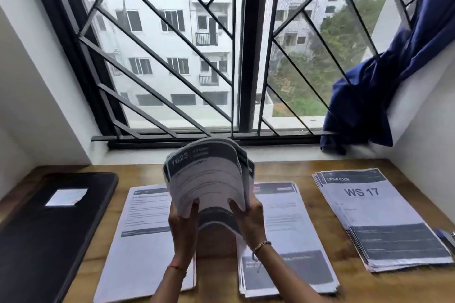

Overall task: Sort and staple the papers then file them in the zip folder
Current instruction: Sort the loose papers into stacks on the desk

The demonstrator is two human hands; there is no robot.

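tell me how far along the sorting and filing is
Partly sorted: the left pile, middle pile and WS 17 pile lie on the desk. In hand: left hand and right hand hold a thick stack not yet dealt out. Left: stapling, then filing in the black folder at the left.

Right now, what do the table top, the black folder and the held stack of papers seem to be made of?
Table top: wood or wood-look laminate, brown grain, slight sheen.
Black folder: probably matte plastic or faux leather, smooth dark surface; uncertain which.
Stack of papers: thin printed paper, matte; it curls over.
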